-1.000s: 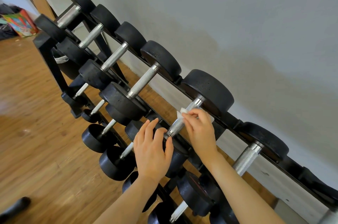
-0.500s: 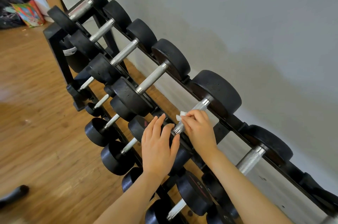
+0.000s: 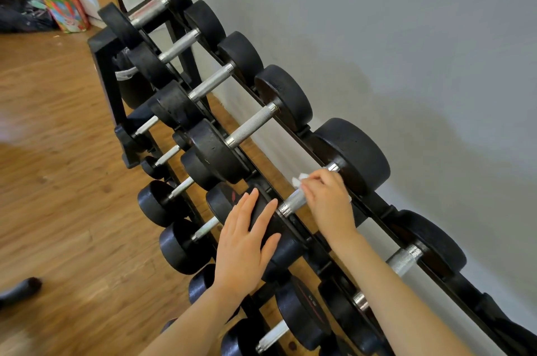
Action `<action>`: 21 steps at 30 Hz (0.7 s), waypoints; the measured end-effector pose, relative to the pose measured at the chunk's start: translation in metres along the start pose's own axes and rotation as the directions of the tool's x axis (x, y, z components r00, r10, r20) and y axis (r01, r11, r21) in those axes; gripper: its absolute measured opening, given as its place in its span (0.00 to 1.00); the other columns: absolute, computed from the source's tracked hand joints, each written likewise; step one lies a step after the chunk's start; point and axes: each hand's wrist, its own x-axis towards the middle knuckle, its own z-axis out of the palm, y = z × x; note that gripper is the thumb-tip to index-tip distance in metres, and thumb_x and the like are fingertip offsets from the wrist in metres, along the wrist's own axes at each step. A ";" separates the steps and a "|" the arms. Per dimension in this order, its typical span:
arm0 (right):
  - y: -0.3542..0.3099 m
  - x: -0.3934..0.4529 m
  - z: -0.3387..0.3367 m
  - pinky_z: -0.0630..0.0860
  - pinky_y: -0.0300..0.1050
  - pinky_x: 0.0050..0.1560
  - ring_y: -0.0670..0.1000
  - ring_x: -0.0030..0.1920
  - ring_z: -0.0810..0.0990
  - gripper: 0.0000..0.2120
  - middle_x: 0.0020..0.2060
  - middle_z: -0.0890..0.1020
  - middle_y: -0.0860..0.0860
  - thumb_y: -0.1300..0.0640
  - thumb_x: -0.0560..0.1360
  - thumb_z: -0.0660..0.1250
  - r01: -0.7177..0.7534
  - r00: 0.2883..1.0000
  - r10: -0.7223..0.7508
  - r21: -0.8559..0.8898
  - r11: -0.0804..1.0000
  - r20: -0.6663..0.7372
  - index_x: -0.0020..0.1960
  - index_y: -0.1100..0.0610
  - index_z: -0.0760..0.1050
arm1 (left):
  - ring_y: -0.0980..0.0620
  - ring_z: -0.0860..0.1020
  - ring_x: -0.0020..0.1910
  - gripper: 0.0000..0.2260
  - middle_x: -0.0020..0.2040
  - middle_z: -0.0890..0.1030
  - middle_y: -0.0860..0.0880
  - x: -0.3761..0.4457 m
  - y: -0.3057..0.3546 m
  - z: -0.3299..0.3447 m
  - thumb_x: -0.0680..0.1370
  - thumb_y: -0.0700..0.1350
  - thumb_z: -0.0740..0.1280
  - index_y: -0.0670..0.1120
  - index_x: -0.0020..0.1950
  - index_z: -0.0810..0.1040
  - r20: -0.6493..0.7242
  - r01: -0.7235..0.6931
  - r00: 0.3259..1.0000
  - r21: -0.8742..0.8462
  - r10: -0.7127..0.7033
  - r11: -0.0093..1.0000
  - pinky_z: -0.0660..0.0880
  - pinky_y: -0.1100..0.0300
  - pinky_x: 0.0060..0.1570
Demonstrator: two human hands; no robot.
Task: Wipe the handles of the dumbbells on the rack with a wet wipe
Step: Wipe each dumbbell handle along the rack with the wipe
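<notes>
Right hand (image 3: 327,204) has slid up the handle (image 3: 293,201) toward the far weight, fingers wrapped round the wipe (image 3: 299,180). Left hand (image 3: 247,242) stays flat on the near weight (image 3: 277,236). Handle's nearly done.

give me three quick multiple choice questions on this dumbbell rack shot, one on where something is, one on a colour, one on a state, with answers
1. Where does the left hand rest?
A. on the wooden floor
B. flat on the near black head of the dumbbell being wiped
C. on the wall

2. What colour is the wet wipe?
A. white
B. blue
C. yellow

3. What is the right hand doing?
A. hanging free with nothing in it
B. lifting a dumbbell off the rack
C. gripping the wipe round the metal handle

Answers:
1 B, its straight fingers lie on the black weight at the handle's near end.
2 A, a white corner sticks out past the fingers.
3 C, the fingers curl over the handle with the wipe under them.
</notes>
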 end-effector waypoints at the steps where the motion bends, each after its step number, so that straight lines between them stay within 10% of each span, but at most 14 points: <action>1: 0.001 0.002 -0.002 0.79 0.43 0.41 0.52 0.47 0.75 0.09 0.44 0.77 0.53 0.55 0.73 0.67 -0.023 0.999 0.023 0.001 1.000 -0.033 0.45 0.61 0.81 | 0.46 0.58 0.77 0.25 0.78 0.62 0.46 0.000 0.000 0.001 0.81 0.58 0.53 0.55 0.77 0.61 -0.003 -0.002 1.000 0.003 0.002 1.000 0.59 0.48 0.71; 6: 0.001 -0.006 0.004 0.80 0.44 0.36 0.53 0.44 0.76 0.08 0.43 0.77 0.53 0.59 0.69 0.74 0.175 0.982 -0.167 -0.095 0.980 0.082 0.46 0.60 0.81 | 0.44 0.60 0.75 0.25 0.77 0.64 0.44 0.001 -0.001 0.001 0.80 0.57 0.55 0.53 0.76 0.63 -0.029 -0.015 0.999 0.015 0.015 1.000 0.60 0.47 0.70; 21: 0.004 -0.004 0.010 0.80 0.40 0.35 0.48 0.39 0.82 0.10 0.46 0.83 0.50 0.53 0.77 0.66 0.166 0.983 -0.157 -0.098 0.981 0.098 0.52 0.58 0.82 | 0.43 0.60 0.75 0.25 0.77 0.61 0.45 0.002 -0.002 0.001 0.79 0.57 0.57 0.54 0.76 0.62 -0.020 -0.034 0.999 -0.014 0.033 0.999 0.61 0.45 0.69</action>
